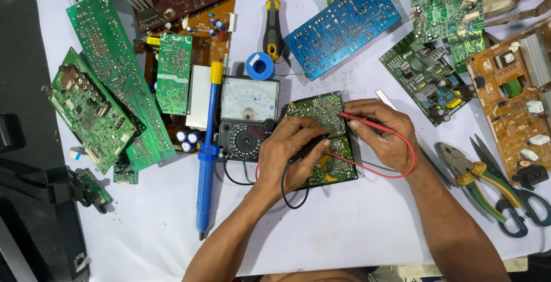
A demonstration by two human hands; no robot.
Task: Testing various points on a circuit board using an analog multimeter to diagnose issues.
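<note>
One display noted: the analog multimeter [248, 118], a black rectangular unit, carries a pale, whitish-green dial face across its upper half, with arced scales and a thin needle; a round black selector knob sits below that face. A small yellow label [153, 40] lies up-left of the multimeter, on a brown board. No packages or signs seen.

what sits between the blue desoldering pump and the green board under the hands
The analog multimeter lies there, its right edge beside the green board and its left edge by the pump. The head view shows it.
</note>
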